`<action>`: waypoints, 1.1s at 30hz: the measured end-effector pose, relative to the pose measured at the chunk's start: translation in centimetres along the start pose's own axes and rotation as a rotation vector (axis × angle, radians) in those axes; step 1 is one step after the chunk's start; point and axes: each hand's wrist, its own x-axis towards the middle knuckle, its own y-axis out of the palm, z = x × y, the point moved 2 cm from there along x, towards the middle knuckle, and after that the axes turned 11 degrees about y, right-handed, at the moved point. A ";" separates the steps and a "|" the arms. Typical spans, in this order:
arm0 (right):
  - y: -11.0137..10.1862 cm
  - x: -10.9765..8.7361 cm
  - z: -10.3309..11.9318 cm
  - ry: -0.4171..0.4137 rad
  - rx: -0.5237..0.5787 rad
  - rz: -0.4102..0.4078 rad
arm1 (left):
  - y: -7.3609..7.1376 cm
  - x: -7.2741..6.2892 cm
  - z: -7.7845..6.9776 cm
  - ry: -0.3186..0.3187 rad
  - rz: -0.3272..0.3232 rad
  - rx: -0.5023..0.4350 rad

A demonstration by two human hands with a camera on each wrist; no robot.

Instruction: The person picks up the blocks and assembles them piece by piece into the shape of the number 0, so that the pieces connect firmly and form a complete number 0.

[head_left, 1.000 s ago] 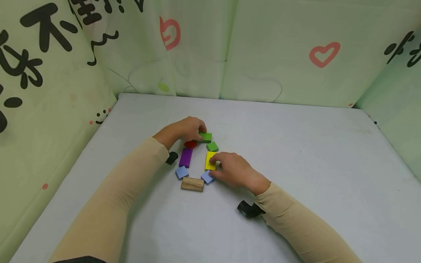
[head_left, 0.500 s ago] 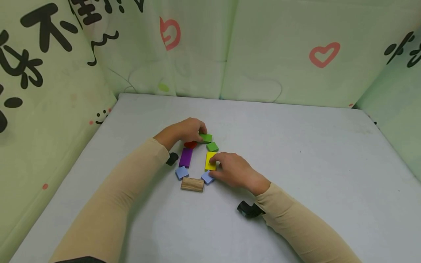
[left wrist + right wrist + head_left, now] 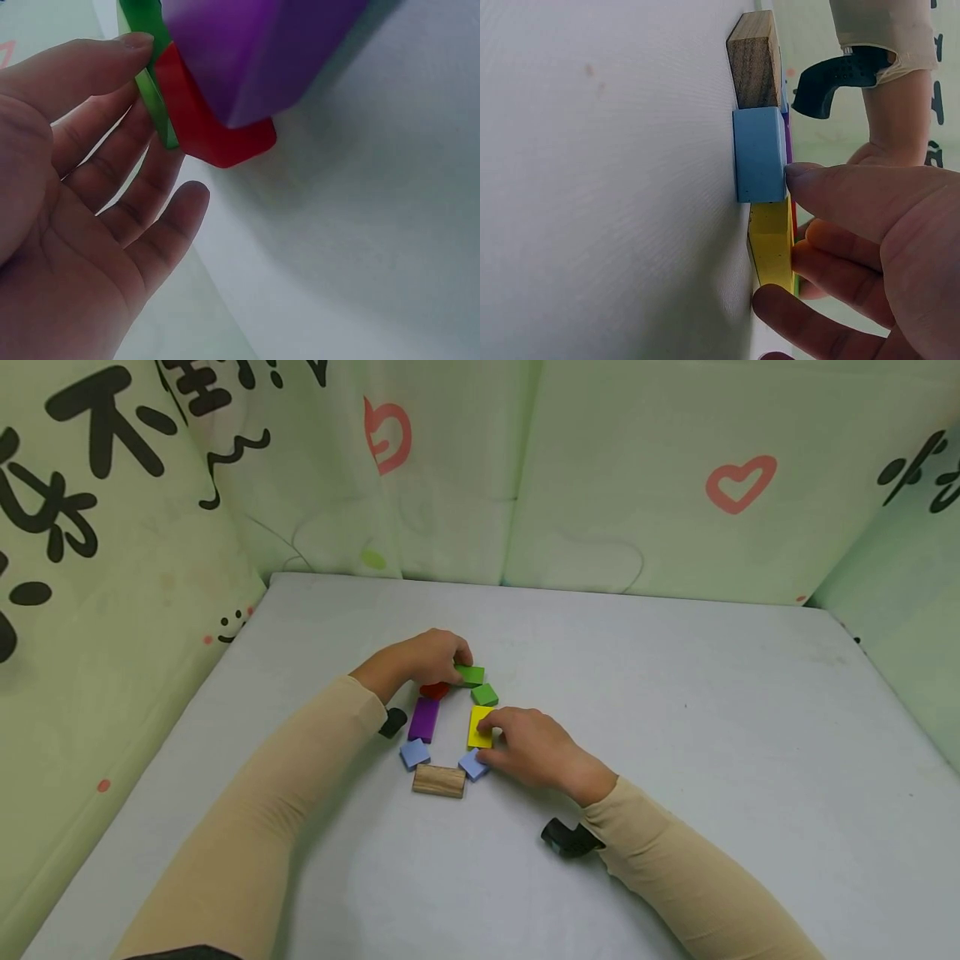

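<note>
Colored wooden blocks form a ring on the table. At its far end my left hand [image 3: 435,653] pinches a green rectangular block [image 3: 472,676] between thumb and fingers. A red block [image 3: 433,691] lies just under that hand, beside a purple block [image 3: 423,720]. My right hand [image 3: 536,747] rests at the ring's right side. Its thumb touches a light blue block [image 3: 760,154], and its bent, loose fingers touch the yellow block [image 3: 771,238]. A smaller green block [image 3: 484,695] sits between the yellow and green rectangular blocks.
The near end of the ring has a wood-grain block [image 3: 438,782] with another light blue block [image 3: 415,754] at its left. A white table [image 3: 675,760] lies below. Pale green printed curtains [image 3: 600,485] stand behind and at both sides.
My left hand and the green rectangular block have shifted very slightly toward the near side. The right hand and the other blocks look the same.
</note>
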 end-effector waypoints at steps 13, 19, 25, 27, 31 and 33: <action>0.0 0.0 0.0 -0.003 -0.002 -0.006 | -0.1 -0.1 -0.1 -0.013 0.019 0.000; 0.0 0.0 0.0 -0.006 0.001 -0.005 | -0.2 -0.1 -0.2 -0.002 0.029 0.008; 0.1 0.0 -0.1 -0.004 0.003 -0.006 | -0.2 -0.1 -0.2 -0.004 0.034 0.006; 0.1 0.0 -0.1 -0.002 0.005 -0.005 | -0.1 0.0 -0.1 -0.005 0.035 0.007; 0.1 0.0 -0.1 -0.005 0.006 -0.007 | -0.1 0.0 -0.1 -0.012 0.035 0.007; 0.1 0.0 -0.1 -0.006 0.005 -0.008 | -0.1 0.1 -0.1 -0.017 0.035 0.005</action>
